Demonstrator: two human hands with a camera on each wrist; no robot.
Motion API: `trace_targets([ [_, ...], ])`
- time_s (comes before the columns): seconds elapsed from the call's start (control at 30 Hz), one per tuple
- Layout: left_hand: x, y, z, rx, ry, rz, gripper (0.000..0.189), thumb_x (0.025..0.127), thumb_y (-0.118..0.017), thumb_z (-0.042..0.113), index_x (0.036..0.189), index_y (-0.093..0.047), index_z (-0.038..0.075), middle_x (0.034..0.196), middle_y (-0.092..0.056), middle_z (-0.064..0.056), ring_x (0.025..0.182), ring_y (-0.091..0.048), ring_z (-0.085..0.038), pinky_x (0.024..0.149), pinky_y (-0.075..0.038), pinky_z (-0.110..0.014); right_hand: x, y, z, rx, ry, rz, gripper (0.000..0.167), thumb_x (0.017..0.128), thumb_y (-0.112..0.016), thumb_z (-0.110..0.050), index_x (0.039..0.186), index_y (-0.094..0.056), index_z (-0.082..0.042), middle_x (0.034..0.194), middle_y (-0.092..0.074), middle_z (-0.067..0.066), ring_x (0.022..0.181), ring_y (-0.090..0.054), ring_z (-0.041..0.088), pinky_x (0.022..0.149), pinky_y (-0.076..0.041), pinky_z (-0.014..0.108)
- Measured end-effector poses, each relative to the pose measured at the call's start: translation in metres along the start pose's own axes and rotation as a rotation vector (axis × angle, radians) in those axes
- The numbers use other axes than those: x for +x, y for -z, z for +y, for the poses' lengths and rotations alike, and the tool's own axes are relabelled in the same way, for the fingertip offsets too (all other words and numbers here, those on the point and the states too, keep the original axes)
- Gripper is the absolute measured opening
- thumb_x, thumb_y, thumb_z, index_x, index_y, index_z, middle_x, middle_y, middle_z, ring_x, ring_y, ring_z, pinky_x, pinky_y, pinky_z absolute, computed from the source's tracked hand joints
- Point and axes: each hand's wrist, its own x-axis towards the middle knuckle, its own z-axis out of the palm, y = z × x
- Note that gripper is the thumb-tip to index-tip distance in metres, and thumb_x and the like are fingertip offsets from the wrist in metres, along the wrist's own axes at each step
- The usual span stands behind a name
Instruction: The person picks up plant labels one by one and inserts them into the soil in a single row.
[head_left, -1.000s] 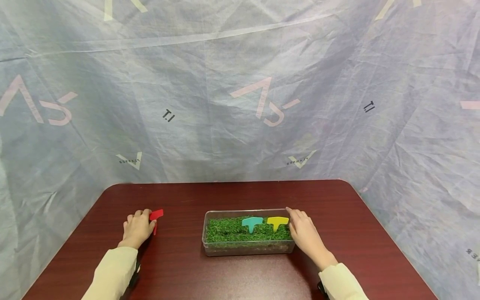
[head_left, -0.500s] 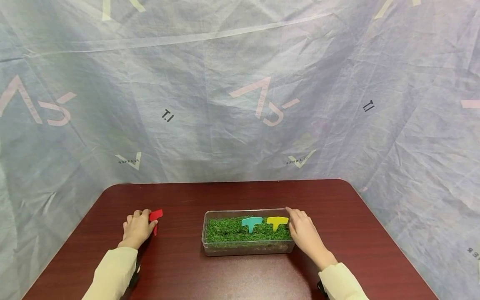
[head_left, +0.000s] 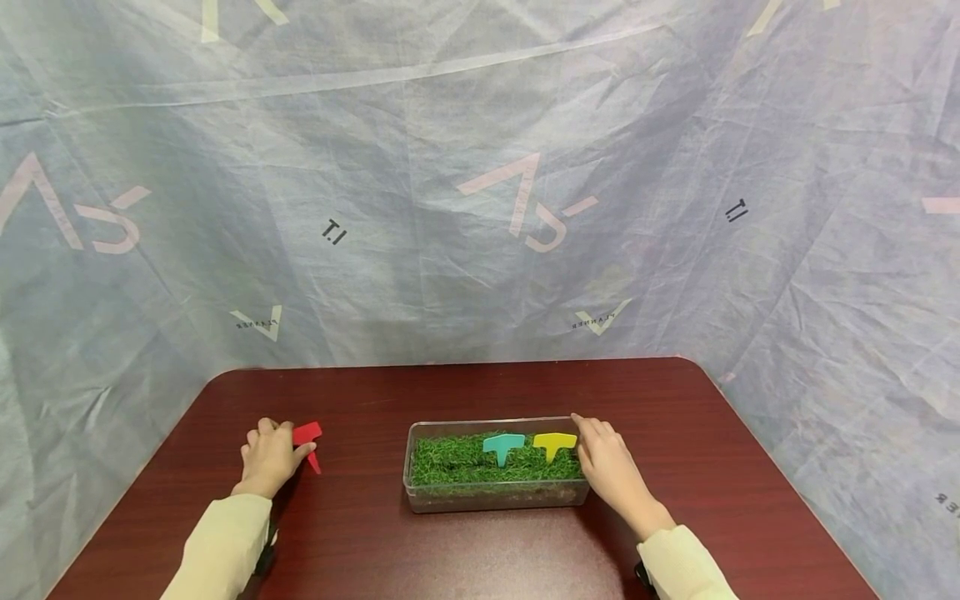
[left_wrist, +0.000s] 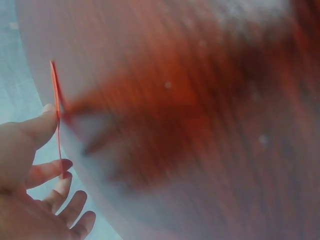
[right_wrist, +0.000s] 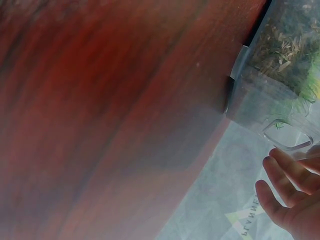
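Note:
At the left of the table, my left hand (head_left: 266, 457) holds a red T-shaped plant label (head_left: 306, 433) at its edge, the pointed stem slanting down. In the left wrist view the red label (left_wrist: 56, 95) shows nearly edge-on between thumb and index finger, the other fingers spread loosely below. My right hand (head_left: 611, 468) rests at the right end of a clear plastic box (head_left: 495, 497) filled with green grass (head_left: 457, 458). Its fairly straight fingers (right_wrist: 280, 185) lie by the end wall in the right wrist view. A turquoise label (head_left: 502, 446) and a yellow label (head_left: 557, 443) stand upright in the grass.
The dark red wooden table (head_left: 360, 542) has rounded far corners. Behind and beside it hangs a wrinkled grey printed cloth (head_left: 420, 275). Brownish matter (right_wrist: 282, 52) shows under the grass through the box wall.
My left hand has shifted slightly left, and the red label has tilted so its stem now points down to the right. The right hand and the box stay in place.

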Motion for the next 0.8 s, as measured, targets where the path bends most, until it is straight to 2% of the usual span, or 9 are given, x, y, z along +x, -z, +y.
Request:
trace_targets([
  [0.17,-0.001,0.0006,-0.0005,-0.038,0.015,0.011,0.047,0.079,-0.07,0.026,0.107,-0.055,-0.009,0.103,-0.044,-0.033,0.087,-0.042,-0.048,0.065,-0.035,-0.053,0.0,-0.0008,0.0005,-0.001,-0.002,-0.003,0.039,0.085,-0.053,-0.002,0.124,-0.052,0.002,0.11,-0.061,0.017,0.102,-0.056,0.032,0.084,-0.044,0.049],
  [0.37,0.0,0.002,-0.0018,-0.039,0.029,0.004,0.047,0.078,-0.071,0.029,0.105,-0.055,-0.006,0.097,-0.054,-0.029,0.08,-0.051,-0.044,0.065,-0.039,-0.054,-0.0003,-0.0007,0.0007,-0.002,-0.005,-0.006,0.039,0.085,-0.054,-0.002,0.124,-0.052,0.002,0.111,-0.061,0.017,0.103,-0.055,0.032,0.085,-0.044,0.049],
  [0.5,0.0007,0.003,-0.0021,-0.072,0.044,0.003,0.045,0.079,-0.07,0.028,0.105,-0.055,-0.006,0.096,-0.059,-0.027,0.079,-0.055,-0.04,0.065,-0.041,-0.054,-0.0005,-0.0006,0.0008,-0.002,-0.008,-0.007,0.039,0.085,-0.054,-0.002,0.124,-0.052,0.002,0.111,-0.061,0.017,0.103,-0.055,0.032,0.084,-0.044,0.049],
  [0.63,0.0008,0.0033,-0.0009,-0.103,0.033,0.061,0.039,0.081,-0.067,0.025,0.104,-0.057,-0.005,0.094,-0.061,-0.025,0.075,-0.057,-0.036,0.063,-0.044,-0.051,0.0,-0.0009,0.0008,-0.001,-0.009,-0.008,0.039,0.086,-0.053,-0.002,0.124,-0.052,0.002,0.111,-0.061,0.017,0.103,-0.055,0.032,0.085,-0.044,0.049],
  [0.8,0.0019,0.0033,0.0054,-0.129,-0.008,0.189,0.025,0.083,-0.065,0.02,0.097,-0.062,-0.002,0.088,-0.065,-0.022,0.073,-0.059,-0.037,0.06,-0.045,-0.05,-0.0001,-0.0007,0.0004,0.004,-0.008,-0.009,0.039,0.085,-0.053,-0.001,0.124,-0.052,0.003,0.111,-0.061,0.017,0.102,-0.056,0.032,0.084,-0.044,0.049],
])
